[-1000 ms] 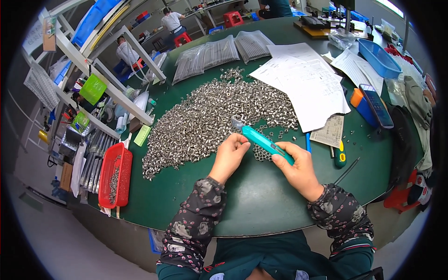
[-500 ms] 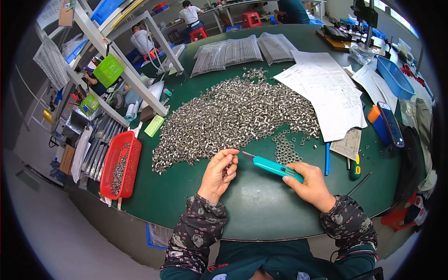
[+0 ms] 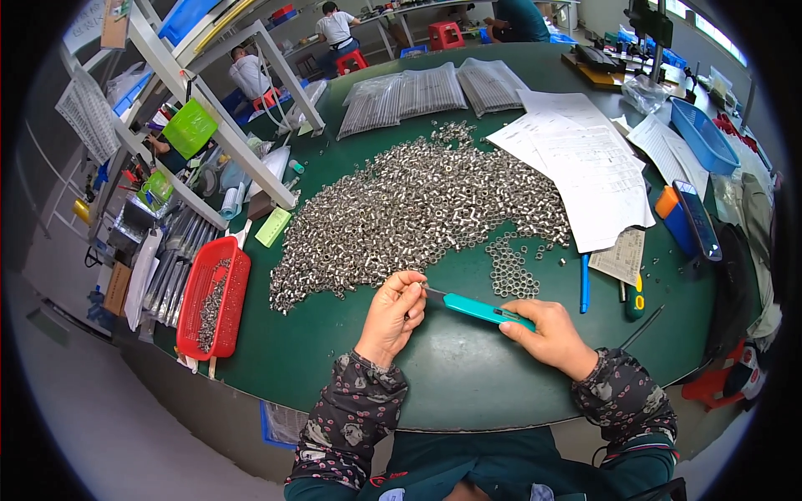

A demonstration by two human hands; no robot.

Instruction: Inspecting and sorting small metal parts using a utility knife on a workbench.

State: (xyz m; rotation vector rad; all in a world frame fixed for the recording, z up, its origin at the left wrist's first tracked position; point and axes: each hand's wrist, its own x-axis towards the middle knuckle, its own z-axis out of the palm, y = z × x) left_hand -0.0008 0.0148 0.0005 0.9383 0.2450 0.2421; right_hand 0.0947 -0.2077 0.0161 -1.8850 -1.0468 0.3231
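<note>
Right hand (image 3: 547, 334) grips a teal-handled pick tool (image 3: 478, 308) near the green table's (image 3: 468, 384) front edge; left hand (image 3: 394, 315) is pinched shut at its metal tip, on a part too small to tell. Big heap of small metal sleeves (image 3: 418, 209) lies mid-table, flat rings (image 3: 511, 267) just beside the tool. Risk: pinched piece could slip off and vanish among loose parts.

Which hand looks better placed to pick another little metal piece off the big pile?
Probably the left hand: it sits just below the pile of small metal pieces with fingertips pinched at the tool's tip. The right hand is farther away and holds the teal tool.
</note>
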